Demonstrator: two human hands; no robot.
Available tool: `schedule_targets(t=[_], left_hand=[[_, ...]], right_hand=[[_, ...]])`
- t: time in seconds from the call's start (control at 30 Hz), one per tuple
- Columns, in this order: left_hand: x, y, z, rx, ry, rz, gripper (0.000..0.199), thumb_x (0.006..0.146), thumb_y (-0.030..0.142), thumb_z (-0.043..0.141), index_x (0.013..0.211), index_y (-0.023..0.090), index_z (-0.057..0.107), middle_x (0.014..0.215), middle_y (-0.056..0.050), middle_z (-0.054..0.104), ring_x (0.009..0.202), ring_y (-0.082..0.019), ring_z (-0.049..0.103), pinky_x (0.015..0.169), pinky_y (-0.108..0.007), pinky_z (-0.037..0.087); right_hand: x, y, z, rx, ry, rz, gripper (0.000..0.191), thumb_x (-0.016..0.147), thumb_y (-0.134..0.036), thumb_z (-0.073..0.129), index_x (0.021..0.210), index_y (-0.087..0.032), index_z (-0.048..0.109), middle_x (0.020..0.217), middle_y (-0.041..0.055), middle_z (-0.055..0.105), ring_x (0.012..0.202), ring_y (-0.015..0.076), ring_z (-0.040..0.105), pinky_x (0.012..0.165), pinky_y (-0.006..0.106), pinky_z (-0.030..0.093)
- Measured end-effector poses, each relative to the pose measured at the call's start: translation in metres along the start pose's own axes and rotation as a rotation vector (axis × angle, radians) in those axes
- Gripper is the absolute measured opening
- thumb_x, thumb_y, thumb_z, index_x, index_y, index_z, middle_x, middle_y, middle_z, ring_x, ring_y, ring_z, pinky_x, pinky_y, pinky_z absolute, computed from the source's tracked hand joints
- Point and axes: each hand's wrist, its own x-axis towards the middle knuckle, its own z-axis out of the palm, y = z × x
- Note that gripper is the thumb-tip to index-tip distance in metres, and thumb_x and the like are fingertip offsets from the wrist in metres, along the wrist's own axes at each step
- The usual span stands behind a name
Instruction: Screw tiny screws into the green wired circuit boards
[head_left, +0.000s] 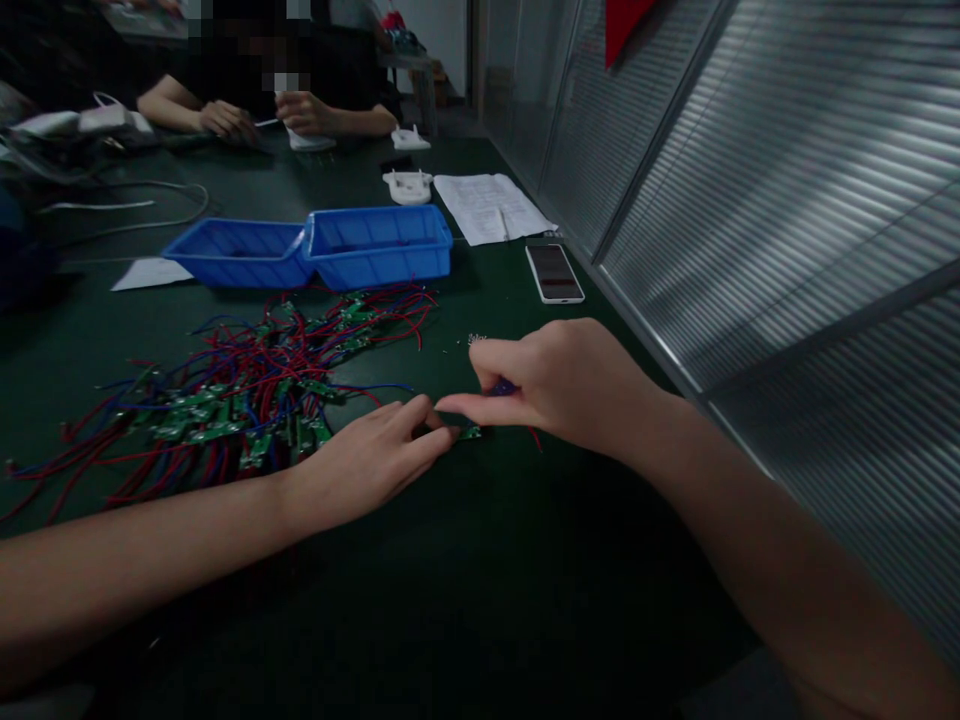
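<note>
A dark green table (480, 590) is seen from the wearer's own viewpoint, with 2 bare hands meeting near its middle. The left hand (379, 450) reaches in with fingers bent and nearly closed, its fingertips pinching the left end of a small green circuit board (471, 433), low over the tabletop. The right hand (559, 385) is curled tight around a blue-purple object (504, 387), mostly hidden by the fingers; its thumb points left, close to the left hand's fingers. A short red wire (535, 438) shows below the right hand.

Beyond the hands, 2 blue plastic bins stand end to end, touching: the left bin (251, 272) and the right bin (382, 268). Their insides are dark, and what lies in them cannot be made out. In front of them spreads a loose heap of green boards (202, 415) with tangled red and blue wires. Tiny silvery bits (477, 340) lie just beyond the right hand. Farther right are a phone (555, 273) and printed paper (480, 200). Across the table, a co-worker's 2 hands (306, 113) handle a white item (281, 85).
</note>
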Motion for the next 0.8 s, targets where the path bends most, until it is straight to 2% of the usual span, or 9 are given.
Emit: schedule_targets(t=[0.1,0.2,0.3,0.37,0.5,0.63,0.8], left_hand=[[0.0002,0.0004,0.001,0.023,0.024,0.021,0.02,0.093,0.024,0.036,0.104,0.018,0.052,0.09,-0.006,0.048,0.074,-0.016,0.047,0.064,-0.029,0.044],[0.0008,0.0015,0.0003,0.038,0.03,0.015,0.022,0.093,0.026,0.037,0.108,0.016,0.051,0.09,-0.007,0.049,0.074,-0.017,0.048,0.065,-0.03,0.045],[0.0011,0.0022,-0.0004,0.035,0.039,0.01,0.023,0.093,0.027,0.038,0.108,0.014,0.05,0.092,-0.008,0.051,0.077,-0.018,0.051,0.068,-0.032,0.047],[0.0008,0.0021,0.0001,0.012,0.044,0.008,0.022,0.093,0.027,0.039,0.106,0.014,0.051,0.093,-0.009,0.052,0.08,-0.019,0.053,0.07,-0.034,0.048],[-0.0002,0.0014,0.0027,-0.016,0.048,-0.018,0.025,0.093,0.029,0.04,0.11,0.013,0.049,0.096,-0.01,0.054,0.084,-0.02,0.054,0.073,-0.034,0.049],[-0.0001,0.0017,0.0033,0.026,0.079,-0.005,0.022,0.093,0.029,0.04,0.103,0.013,0.05,0.093,-0.009,0.054,0.08,-0.019,0.054,0.07,-0.033,0.048],[0.002,0.0018,0.0009,0.03,0.056,0.007,0.019,0.093,0.027,0.038,0.1,0.015,0.051,0.088,-0.007,0.051,0.073,-0.016,0.05,0.066,-0.03,0.046]], right_hand=[[-0.0006,-0.0052,0.0036,0.009,0.021,0.044,0.042,0.09,-0.05,0.031,0.079,-0.019,0.056,0.059,0.0009,0.055,0.053,0.0122,0.05,0.05,0.024,0.017],[-0.0011,-0.0096,0.0033,0.125,0.011,0.016,0.025,0.087,-0.034,0.036,0.099,-0.017,0.051,0.073,0.0009,0.06,0.057,0.0118,0.051,0.05,0.024,0.019],[-0.0011,-0.0102,0.0007,0.208,-0.041,-0.047,0.026,0.088,-0.025,0.034,0.109,-0.016,0.045,0.075,0.0001,0.06,0.057,0.0109,0.05,0.05,0.023,0.02],[-0.0008,-0.0085,-0.0003,0.18,-0.067,-0.073,0.026,0.092,-0.028,0.03,0.108,-0.017,0.047,0.07,-0.0001,0.059,0.054,0.0102,0.049,0.05,0.023,0.02],[0.0,-0.0037,0.0017,0.077,-0.058,-0.089,0.036,0.092,-0.049,0.034,0.098,-0.021,0.055,0.062,-0.0011,0.056,0.05,0.0087,0.047,0.051,0.022,0.019],[-0.0001,-0.0024,0.0049,0.007,0.005,0.007,0.04,0.089,-0.053,0.036,0.084,-0.019,0.057,0.058,-0.0004,0.054,0.052,0.0106,0.048,0.052,0.024,0.018],[-0.0013,-0.0044,-0.0006,0.233,-0.073,-0.047,0.022,0.088,-0.028,0.037,0.105,-0.017,0.047,0.075,-0.0006,0.061,0.058,0.0107,0.051,0.052,0.023,0.022]])
